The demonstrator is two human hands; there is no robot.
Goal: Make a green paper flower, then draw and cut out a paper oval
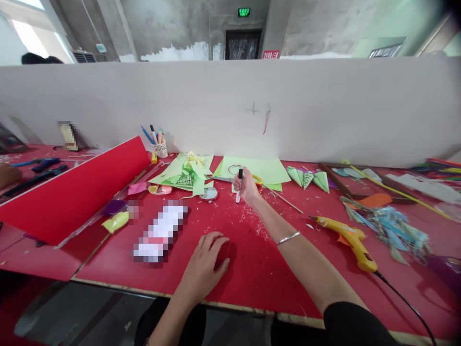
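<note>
My right hand (247, 184) is closed around a marker (239, 186) with a black end and a white end, held upright over the middle of the table. Just behind it lies a pale green paper sheet (261, 166) with a circle drawn on it. Scissors (258, 179) with yellow handles lie partly hidden behind that hand. My left hand (211, 257) rests near the table's front edge, fingers loosely curved and apart, holding nothing. A small round lid-like object (209, 193) sits left of the marker, beside a heap of cut green paper (189, 178).
A yellow glue gun (347, 238) with a black cord lies at right, near blue ribbon scraps (392, 230). Green folded paper cones (308, 178) lie behind. A red board (82, 192) leans at left, near a pen cup (160, 148). A white partition (209, 105) closes off the back.
</note>
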